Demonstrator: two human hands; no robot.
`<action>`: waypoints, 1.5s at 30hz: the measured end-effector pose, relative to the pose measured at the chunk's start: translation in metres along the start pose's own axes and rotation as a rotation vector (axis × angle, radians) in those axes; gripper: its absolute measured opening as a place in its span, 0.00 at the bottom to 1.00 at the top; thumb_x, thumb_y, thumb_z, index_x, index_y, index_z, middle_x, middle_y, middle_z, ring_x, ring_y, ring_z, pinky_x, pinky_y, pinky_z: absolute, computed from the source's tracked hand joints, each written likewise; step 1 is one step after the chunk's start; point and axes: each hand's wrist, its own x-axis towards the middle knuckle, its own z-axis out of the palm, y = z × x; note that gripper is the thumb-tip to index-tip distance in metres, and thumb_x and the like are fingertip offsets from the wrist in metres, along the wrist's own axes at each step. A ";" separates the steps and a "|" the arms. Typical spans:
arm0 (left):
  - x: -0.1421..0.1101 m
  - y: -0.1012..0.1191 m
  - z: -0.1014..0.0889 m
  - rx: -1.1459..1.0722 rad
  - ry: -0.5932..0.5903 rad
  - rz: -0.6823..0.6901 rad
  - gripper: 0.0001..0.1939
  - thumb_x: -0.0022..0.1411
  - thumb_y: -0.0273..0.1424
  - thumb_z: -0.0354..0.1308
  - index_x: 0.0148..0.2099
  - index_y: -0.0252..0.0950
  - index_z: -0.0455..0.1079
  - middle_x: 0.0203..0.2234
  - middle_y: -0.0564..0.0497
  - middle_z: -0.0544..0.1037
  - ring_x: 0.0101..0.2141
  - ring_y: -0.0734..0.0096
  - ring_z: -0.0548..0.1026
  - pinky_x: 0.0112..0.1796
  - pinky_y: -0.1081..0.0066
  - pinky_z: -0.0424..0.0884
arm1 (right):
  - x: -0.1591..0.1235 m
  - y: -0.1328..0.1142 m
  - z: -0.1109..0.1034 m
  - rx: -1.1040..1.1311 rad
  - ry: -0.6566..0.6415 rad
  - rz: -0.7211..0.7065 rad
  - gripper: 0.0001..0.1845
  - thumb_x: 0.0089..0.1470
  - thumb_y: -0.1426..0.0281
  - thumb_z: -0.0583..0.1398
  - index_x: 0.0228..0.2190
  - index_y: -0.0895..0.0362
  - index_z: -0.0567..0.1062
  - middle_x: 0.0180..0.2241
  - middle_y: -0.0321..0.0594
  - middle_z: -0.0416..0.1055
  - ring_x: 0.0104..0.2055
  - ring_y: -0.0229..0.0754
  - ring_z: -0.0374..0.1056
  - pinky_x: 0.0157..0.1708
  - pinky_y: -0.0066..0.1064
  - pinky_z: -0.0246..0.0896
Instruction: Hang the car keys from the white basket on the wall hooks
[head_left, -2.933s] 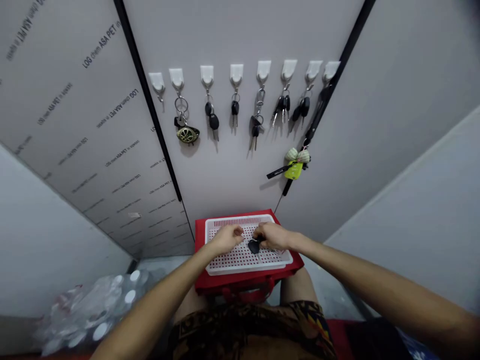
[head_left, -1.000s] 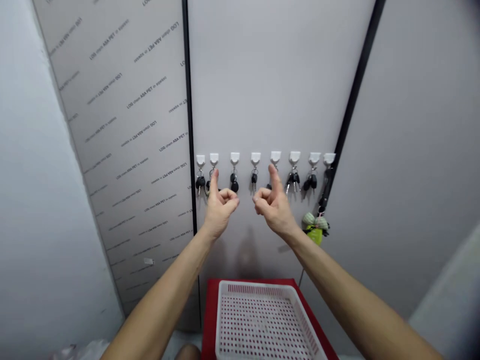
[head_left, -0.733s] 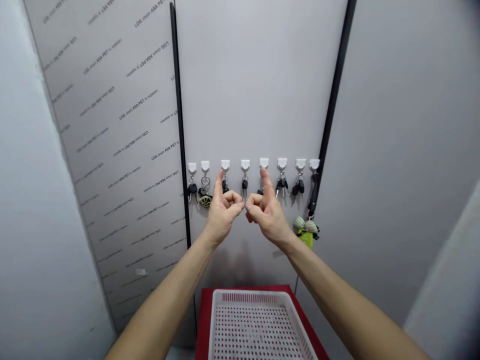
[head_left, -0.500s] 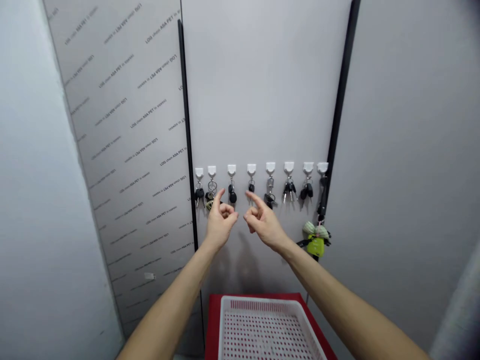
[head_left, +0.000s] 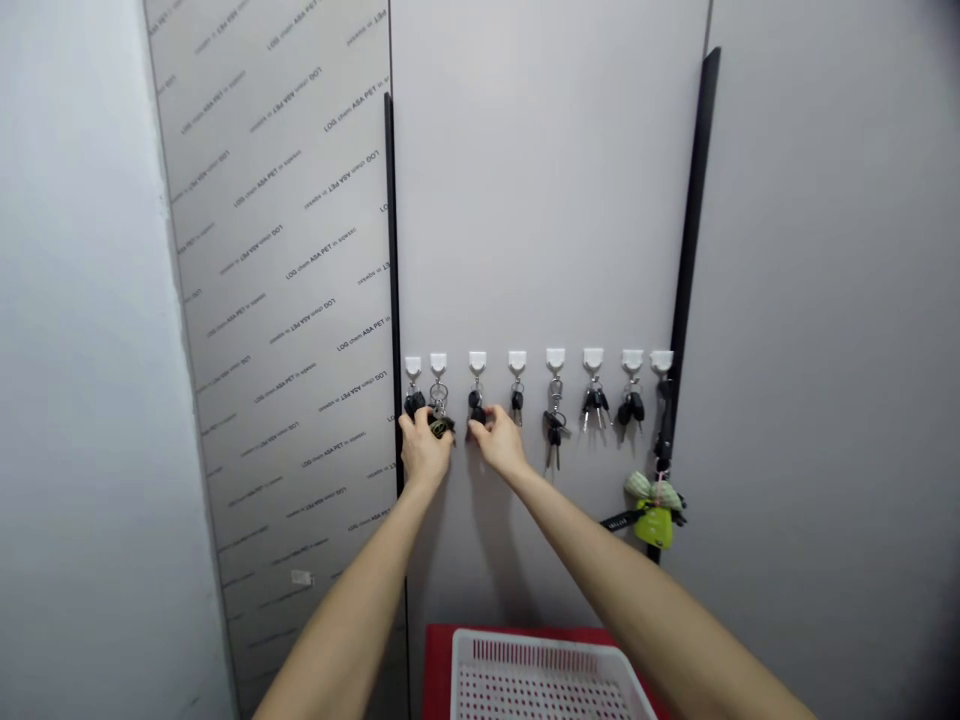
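Note:
Several white hooks with hanging keys run in a row across the grey panel. My left hand (head_left: 426, 448) is at the second hook from the left, thumb and fingers closed around a keychain with a dark gold oval charm (head_left: 440, 427). Just left of it, black-headed keys (head_left: 414, 402) on the first hook are partly covered by my fingers. At the third hook my right hand (head_left: 498, 442) pinches a set of black-headed keys (head_left: 477, 412) between thumb and fingers. Both sets still hang from their hooks.
More key sets hang to the right, including keys on a clasp (head_left: 555, 425). A yellow-green fob with a bow (head_left: 654, 520) hangs from a black strap at the far right. Below, a white perforated basket (head_left: 540, 650) sits on a red surface (head_left: 439, 665). Black strips edge the panel.
Keys over the basket are gone from there, and the first hook now bears keys. My hands rose to the wall with index fingers extended, then moved left onto the second and third hooks' keys.

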 end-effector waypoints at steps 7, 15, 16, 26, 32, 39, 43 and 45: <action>0.040 -0.001 -0.047 -0.007 -0.069 0.126 0.11 0.44 0.35 0.47 0.30 0.37 0.65 0.25 0.50 0.70 0.29 0.70 0.67 0.29 0.74 0.60 | 0.015 -0.026 -0.020 0.357 -0.008 -0.047 0.09 0.43 0.65 0.46 0.20 0.58 0.58 0.15 0.31 0.58 0.14 0.29 0.57 0.15 0.21 0.54; 0.090 0.032 -0.092 0.145 -0.101 0.238 0.14 0.41 0.36 0.48 0.29 0.37 0.68 0.22 0.51 0.72 0.25 0.71 0.67 0.25 0.75 0.60 | 0.039 -0.062 -0.036 0.102 -0.279 -0.266 0.06 0.42 0.70 0.47 0.20 0.59 0.60 0.13 0.31 0.59 0.13 0.29 0.56 0.14 0.20 0.51; 0.093 0.034 -0.095 0.160 -0.075 0.249 0.14 0.41 0.36 0.48 0.30 0.37 0.68 0.22 0.51 0.72 0.26 0.71 0.67 0.26 0.75 0.60 | 0.033 -0.059 -0.037 0.049 -0.370 -0.301 0.06 0.42 0.70 0.47 0.20 0.59 0.61 0.13 0.31 0.59 0.13 0.29 0.56 0.14 0.20 0.51; 0.093 0.046 -0.076 0.503 -0.231 0.541 0.12 0.42 0.35 0.46 0.29 0.39 0.68 0.24 0.49 0.72 0.28 0.68 0.67 0.25 0.75 0.59 | -0.060 0.058 -0.040 -0.164 -0.938 -0.100 0.09 0.42 0.72 0.46 0.22 0.61 0.65 0.16 0.32 0.60 0.16 0.28 0.55 0.17 0.20 0.50; 0.109 0.054 -0.078 0.549 -0.061 0.583 0.13 0.45 0.35 0.44 0.30 0.36 0.67 0.28 0.47 0.71 0.30 0.67 0.67 0.26 0.74 0.59 | -0.106 0.105 -0.049 -0.284 -1.064 0.028 0.12 0.39 0.73 0.47 0.25 0.59 0.68 0.16 0.32 0.60 0.16 0.28 0.54 0.14 0.19 0.46; 0.095 0.045 -0.101 0.298 0.103 0.427 0.12 0.45 0.35 0.46 0.29 0.37 0.67 0.28 0.51 0.71 0.30 0.70 0.67 0.30 0.74 0.59 | -0.126 0.127 -0.053 -0.368 -1.158 0.058 0.11 0.35 0.75 0.50 0.22 0.59 0.71 0.16 0.33 0.63 0.18 0.31 0.57 0.17 0.21 0.50; 0.039 0.036 -0.100 0.104 -0.034 0.503 0.09 0.44 0.34 0.47 0.23 0.36 0.65 0.22 0.52 0.70 0.24 0.75 0.66 0.26 0.76 0.60 | -0.077 0.084 -0.059 -0.150 -0.550 -0.108 0.13 0.41 0.71 0.49 0.28 0.61 0.69 0.26 0.39 0.67 0.27 0.34 0.60 0.28 0.25 0.55; 0.003 0.026 -0.090 -0.003 -0.174 0.541 0.08 0.45 0.33 0.47 0.21 0.36 0.64 0.19 0.53 0.68 0.22 0.77 0.64 0.24 0.77 0.59 | -0.045 0.054 -0.062 -0.070 -0.119 -0.131 0.16 0.41 0.68 0.50 0.34 0.61 0.66 0.33 0.42 0.65 0.33 0.36 0.60 0.34 0.27 0.54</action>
